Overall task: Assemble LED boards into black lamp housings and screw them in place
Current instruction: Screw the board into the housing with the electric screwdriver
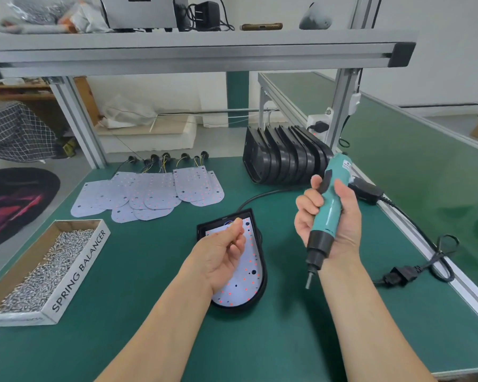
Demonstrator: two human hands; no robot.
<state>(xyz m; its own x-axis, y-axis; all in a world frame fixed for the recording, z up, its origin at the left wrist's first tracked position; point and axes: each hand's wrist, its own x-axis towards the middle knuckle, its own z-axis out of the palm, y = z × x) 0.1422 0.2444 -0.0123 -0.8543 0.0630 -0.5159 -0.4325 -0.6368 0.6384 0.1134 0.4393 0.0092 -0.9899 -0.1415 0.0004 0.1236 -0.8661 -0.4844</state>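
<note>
A black lamp housing (262, 282) lies flat on the green table in front of me, with a white LED board (246, 274) seated inside it. My left hand (224, 252) hovers over the board's upper half, fingertips pinched together; whatever small thing they hold is too small to make out. My right hand (329, 219) grips a teal electric screwdriver (326, 213), held above the table to the right of the housing, bit pointing down.
A cardboard box (75, 274) full of screws sits at the left. Several loose LED boards (149, 194) with wires lie behind. A row of black housings (284, 158) stands at the back right. The screwdriver's cable and plug (398, 277) trail along the right edge.
</note>
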